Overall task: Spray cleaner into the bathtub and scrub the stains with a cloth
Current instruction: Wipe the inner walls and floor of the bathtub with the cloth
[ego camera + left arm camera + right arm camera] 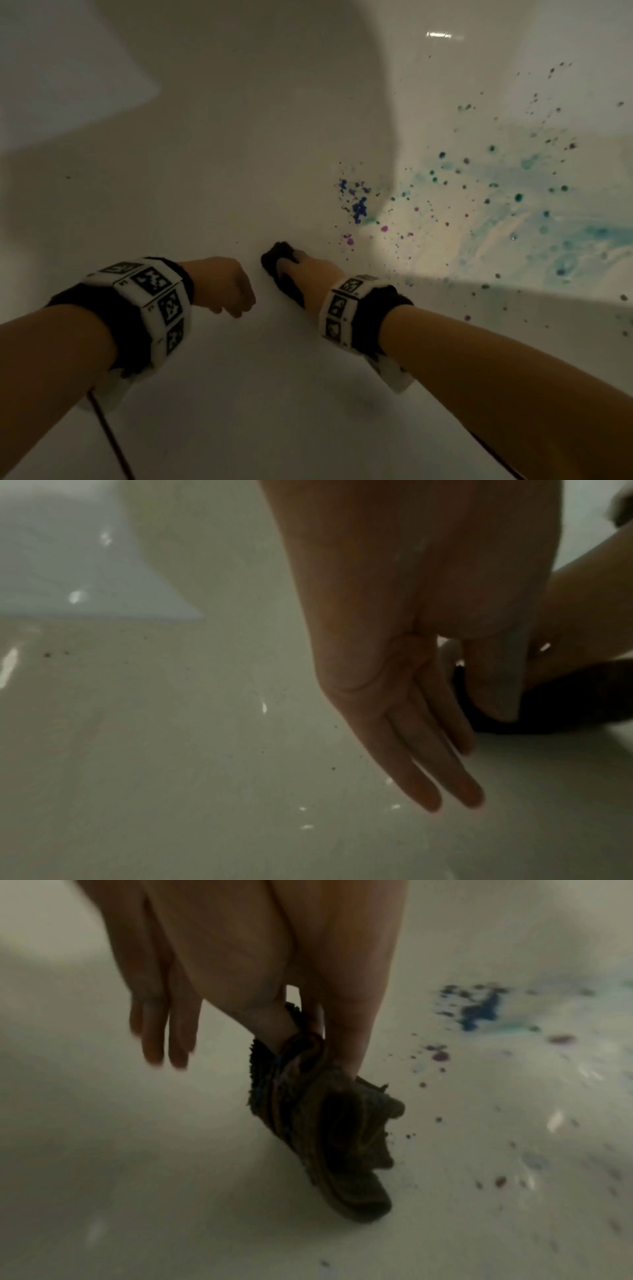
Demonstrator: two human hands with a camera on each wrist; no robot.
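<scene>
I am looking into a white bathtub [239,137]. A dark, crumpled cloth [279,255] [329,1123] rests on the tub floor, and my right hand [308,270] [308,1031] pinches its top between thumb and forefinger while the other fingers stay straight. Just beyond the cloth, to its right, lie blue and purple blots [359,207] [479,1010]. A wide teal smear [548,219] with dark specks spreads further right. My left hand [222,291] [428,750] hovers empty left of the cloth, fingers straight and pointing down at the tub floor. No spray bottle is in view.
The tub's side rises pale at the upper left [51,85] and its stained wall climbs at the right [548,102]. A thin dark cable [106,435] hangs below my left wrist. The tub floor left of the cloth shows only a few tiny specks [48,654].
</scene>
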